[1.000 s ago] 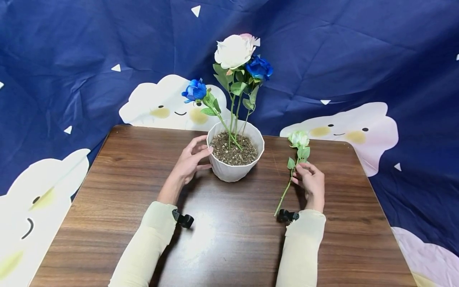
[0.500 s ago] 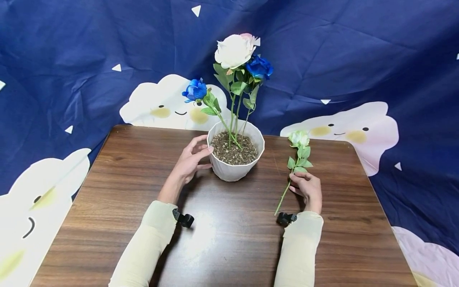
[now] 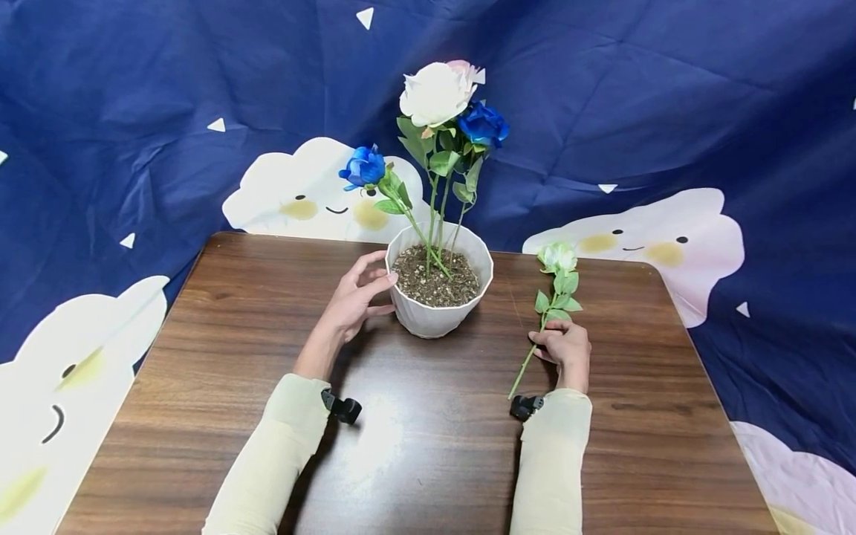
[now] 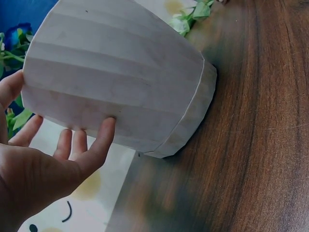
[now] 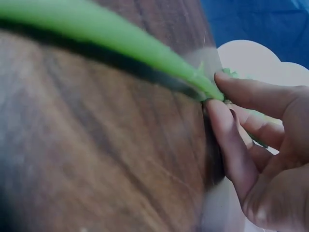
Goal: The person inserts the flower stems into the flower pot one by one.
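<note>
A white faceted flowerpot (image 3: pixel 431 321) of soil (image 3: pixel 428 286) stands near the table's back edge. In it are two blue flowers, a white rose (image 3: pixel 438 95) and, partly hidden, a pink one. My left hand (image 3: pixel 351 305) rests its spread, relaxed fingers against the pot's left side; the left wrist view has the fingertips (image 4: pixel 107 126) touching the wall. To the right, a pale green-white rose (image 3: pixel 558 258) points away from me. My right hand (image 3: pixel 567 349) pinches its green stem (image 5: pixel 145 48) between thumb and fingers, below the leaves, in the right wrist view too.
The brown wooden table (image 3: pixel 414 461) has its back edge just behind the pot. A dark blue cloth (image 3: pixel 635 111) with cloud faces hangs behind it. Black wrist cameras sit at both sleeve cuffs.
My right hand has slid down the rose's stem toward me and slightly left. Lately the stem's lower end has shifted a little left. My left hand and the pot stay put.
</note>
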Available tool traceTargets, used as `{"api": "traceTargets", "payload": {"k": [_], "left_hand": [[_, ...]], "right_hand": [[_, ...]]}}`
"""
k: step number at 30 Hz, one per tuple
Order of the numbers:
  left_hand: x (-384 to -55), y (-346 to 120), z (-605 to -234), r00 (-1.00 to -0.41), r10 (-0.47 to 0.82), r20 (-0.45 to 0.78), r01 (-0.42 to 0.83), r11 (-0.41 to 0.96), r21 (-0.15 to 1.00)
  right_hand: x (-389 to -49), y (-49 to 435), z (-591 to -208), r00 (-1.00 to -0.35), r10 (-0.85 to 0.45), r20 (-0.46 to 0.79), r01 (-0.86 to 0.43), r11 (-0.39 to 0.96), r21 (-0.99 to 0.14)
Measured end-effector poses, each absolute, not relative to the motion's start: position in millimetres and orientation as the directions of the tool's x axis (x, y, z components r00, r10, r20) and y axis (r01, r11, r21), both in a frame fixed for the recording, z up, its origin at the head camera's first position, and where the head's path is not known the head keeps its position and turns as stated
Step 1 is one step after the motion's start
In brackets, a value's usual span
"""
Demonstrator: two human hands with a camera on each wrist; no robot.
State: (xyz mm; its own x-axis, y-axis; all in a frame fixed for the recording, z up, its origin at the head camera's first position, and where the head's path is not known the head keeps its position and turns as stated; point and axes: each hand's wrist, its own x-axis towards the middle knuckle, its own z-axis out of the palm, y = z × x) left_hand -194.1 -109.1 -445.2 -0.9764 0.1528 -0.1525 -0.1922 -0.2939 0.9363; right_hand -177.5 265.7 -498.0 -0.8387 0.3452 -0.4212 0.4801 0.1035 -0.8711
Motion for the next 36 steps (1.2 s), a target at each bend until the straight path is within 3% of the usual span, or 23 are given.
{"api": "traceTargets", "payload": {"k": [23, 36], "left_hand": [[-195, -110, -445, -0.975, 0.16, -0.153, -0.194, -0.288, 0.938], [-195, -109, -445, -0.975, 0.158, -0.155, -0.196, -0.285, 0.938]], "right_hand": [[-182, 259, -497, -0.841, 0.419, -0.342, 0.265, -0.233, -0.936], [-192, 254, -484, -0.848, 0.447, -0.286, 0.06, -0.455, -0.888]]}}
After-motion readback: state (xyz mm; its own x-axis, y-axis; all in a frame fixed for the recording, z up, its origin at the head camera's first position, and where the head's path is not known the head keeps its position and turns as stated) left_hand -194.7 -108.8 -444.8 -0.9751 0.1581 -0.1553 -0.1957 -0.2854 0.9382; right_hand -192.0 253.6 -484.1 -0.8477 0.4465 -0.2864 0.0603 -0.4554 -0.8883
